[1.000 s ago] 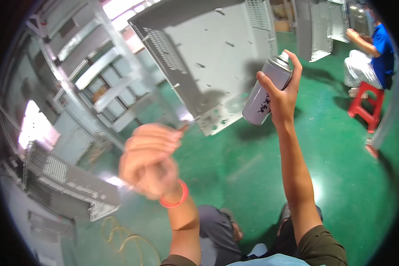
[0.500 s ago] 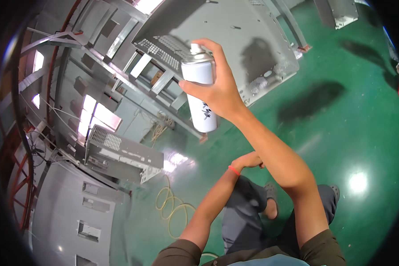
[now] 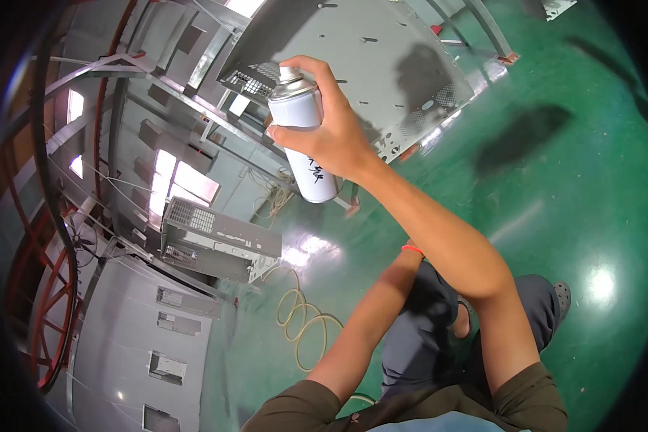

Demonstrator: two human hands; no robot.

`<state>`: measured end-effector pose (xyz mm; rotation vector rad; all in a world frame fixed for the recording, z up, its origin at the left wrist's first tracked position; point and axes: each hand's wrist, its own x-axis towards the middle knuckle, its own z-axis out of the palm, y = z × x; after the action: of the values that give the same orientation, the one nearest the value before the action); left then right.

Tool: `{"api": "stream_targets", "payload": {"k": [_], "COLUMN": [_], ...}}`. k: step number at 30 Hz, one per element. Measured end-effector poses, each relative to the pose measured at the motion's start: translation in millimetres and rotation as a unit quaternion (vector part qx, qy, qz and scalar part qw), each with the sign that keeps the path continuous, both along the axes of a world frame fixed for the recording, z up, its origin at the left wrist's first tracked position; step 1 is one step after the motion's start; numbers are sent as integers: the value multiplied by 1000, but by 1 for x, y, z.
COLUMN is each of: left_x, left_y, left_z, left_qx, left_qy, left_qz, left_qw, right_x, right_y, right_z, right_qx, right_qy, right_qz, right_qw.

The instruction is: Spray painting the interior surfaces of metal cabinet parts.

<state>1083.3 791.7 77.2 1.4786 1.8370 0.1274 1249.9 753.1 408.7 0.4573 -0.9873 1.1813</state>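
My right hand [image 3: 333, 137] is wrapped round a white spray can [image 3: 295, 111], held tilted in mid-air. Its index finger rests on the white nozzle [image 3: 289, 73], and the thumb lies along the can's side. Handwriting in black marks the lower body. Beyond the can stands a large grey sheet-metal panel [image 3: 367, 65] with vent holes and short pins; shadows fall across it. My left hand [image 3: 411, 243] is almost wholly behind my right forearm, so its fingers are hidden. A red band [image 3: 413, 249] circles that wrist.
A perforated grey metal housing [image 3: 223, 241] hangs or stands at the left, its support unclear. A yellowish hose [image 3: 302, 313] lies coiled on the glossy green floor [image 3: 525, 194]. Metal framing [image 3: 173, 97] and a large grey panel with cut-outs [image 3: 140, 345] fill the left side.
The spray can and my right hand have moved a little left and up. My left hand has gone further behind the right forearm. The whole view has shifted slightly.
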Motion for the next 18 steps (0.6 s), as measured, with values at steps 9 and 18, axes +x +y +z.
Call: {"api": "stream_targets", "payload": {"k": [9,18], "left_x": [9,6], "left_y": [24,52], "left_z": [-14,-15], "left_qx": [-6,-7], "left_qy": [-15,-17], "left_qz": [3,4], "left_qw": [1000,1000], "right_x": [-9,-11], "right_y": [29,56], "right_z": [-8,-12], "right_qx": [-39,-41], "right_qy": [-30,-30], "right_qz": [-3,23], "right_qw": [999,998]}}
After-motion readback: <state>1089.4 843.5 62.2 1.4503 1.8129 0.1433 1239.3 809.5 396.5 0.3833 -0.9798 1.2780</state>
